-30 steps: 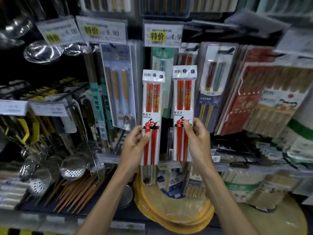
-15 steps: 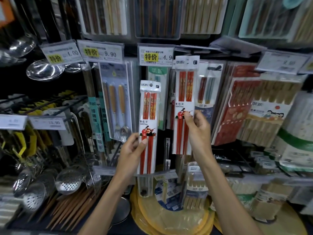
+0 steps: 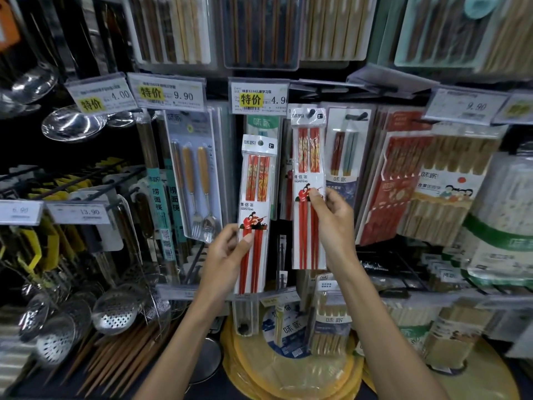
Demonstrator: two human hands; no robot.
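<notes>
— What hangs around the two packs?
— The rack [image 3: 219,90] is crowded. A cutlery set [image 3: 196,180] hangs just left of the left pack [image 3: 257,180], with a green-topped pack [image 3: 263,124] behind it. Just right of the right pack [image 3: 308,157] is a pack of red and blue chopsticks [image 3: 344,151], then boxes of wooden chopsticks [image 3: 450,194] toward the rack's right edge. At the left edge hang ladles [image 3: 72,122] and strainers [image 3: 116,310]. Some yellow mats [image 3: 288,373] lie at the bottom.
— Anything in the way?
— A price tag [image 3: 259,96] sits above, its right end just beside the right pack's top. A dark peg [image 3: 311,113] shows at that pack's hang hole.
— Who holds what?
— The left hand [image 3: 227,255] pinches the left pack low down, thumb on the front and fingers behind. The right hand [image 3: 334,223] pinches the right pack near its middle the same way.
— Where are they?
— Both are upright before the rack's middle, side by side but apart. The right one is higher, its top at the peg row.
— Their look?
— They look alike: clear sleeves, a white header with a "2" mark, red chopsticks with gold pattern on the upper ends, and a label with red-robed figures.
</notes>
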